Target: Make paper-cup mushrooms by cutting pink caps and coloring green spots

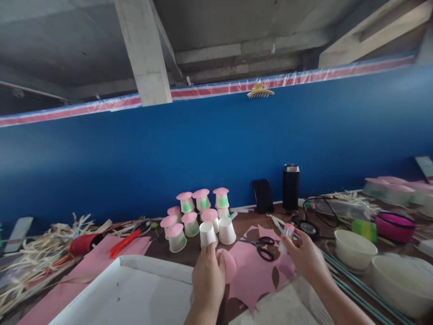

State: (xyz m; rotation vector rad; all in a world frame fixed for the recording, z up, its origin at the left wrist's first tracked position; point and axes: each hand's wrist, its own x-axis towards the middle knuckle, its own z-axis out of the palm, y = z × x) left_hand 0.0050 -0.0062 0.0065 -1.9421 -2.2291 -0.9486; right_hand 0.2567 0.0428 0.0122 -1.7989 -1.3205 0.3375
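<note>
Holding a pink paper disc point(229, 265) in my left hand point(208, 280) and a small glue stick point(287, 234) in my right hand point(304, 257).

My left grip is clenched around the disc, which pokes out to the right of the fingers, low over the brown surface point(176, 250). My right grip pinches the glue stick, its pink cap tilted up and left, above a cut sheet of pink paper point(253, 271). Black-handled scissors point(262, 246) lie on that sheet between my hands. Just beyond my left hand stand two upturned white paper cups point(216, 232), and behind them a cluster of pink-topped cup mushrooms point(194, 212). A white tray point(135, 289) sits to the left, white bowls point(355, 243) to the right.
</note>
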